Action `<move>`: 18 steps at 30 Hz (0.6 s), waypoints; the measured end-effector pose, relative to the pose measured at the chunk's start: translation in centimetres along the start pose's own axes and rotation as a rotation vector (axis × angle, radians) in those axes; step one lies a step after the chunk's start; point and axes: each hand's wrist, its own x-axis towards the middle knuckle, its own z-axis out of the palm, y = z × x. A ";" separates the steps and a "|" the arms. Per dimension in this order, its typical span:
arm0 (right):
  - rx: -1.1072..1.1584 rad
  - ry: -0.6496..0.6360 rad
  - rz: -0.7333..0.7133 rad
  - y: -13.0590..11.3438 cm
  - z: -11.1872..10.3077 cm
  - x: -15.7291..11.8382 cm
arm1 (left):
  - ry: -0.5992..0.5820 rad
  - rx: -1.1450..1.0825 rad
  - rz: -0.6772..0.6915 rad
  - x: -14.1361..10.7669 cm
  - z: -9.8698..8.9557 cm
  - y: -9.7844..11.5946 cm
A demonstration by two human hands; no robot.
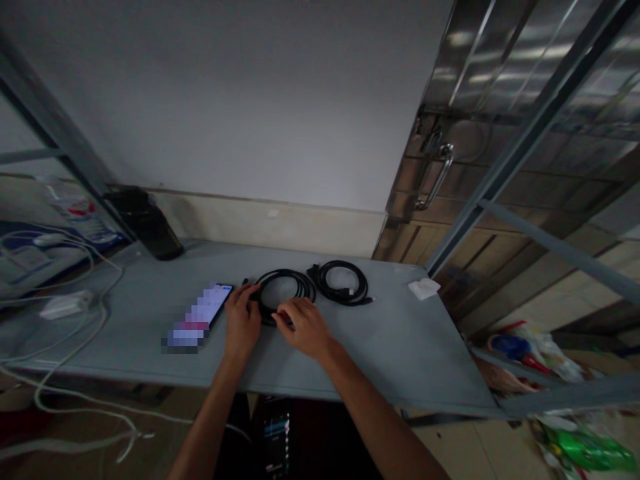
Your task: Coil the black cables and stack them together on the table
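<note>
On the grey table, a coiled black cable lies between my two hands. My left hand touches its left side, with the fingers bent over the loops. At the lower right of the same coil is my right hand, its thumb and fingers pressed together on the cable. A second coiled black cable sits just to the right, its plug ends showing, touched by neither hand. Left of my left hand lies a phone with a lit screen.
A dark bottle leans at the back left. White cords and a white adapter spread over the left side of the table. White paper lies at the right edge. Metal posts flank the table.
</note>
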 end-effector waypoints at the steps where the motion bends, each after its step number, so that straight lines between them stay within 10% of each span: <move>1: -0.002 -0.003 0.002 0.0 0.0 0.0 | 0.002 -0.001 -0.001 0.0 0.0 0.0; 18: -0.119 -0.046 0.008 -0.3 0.7 -0.5 | 0.056 0.009 0.054 -0.1 -1.6 3.2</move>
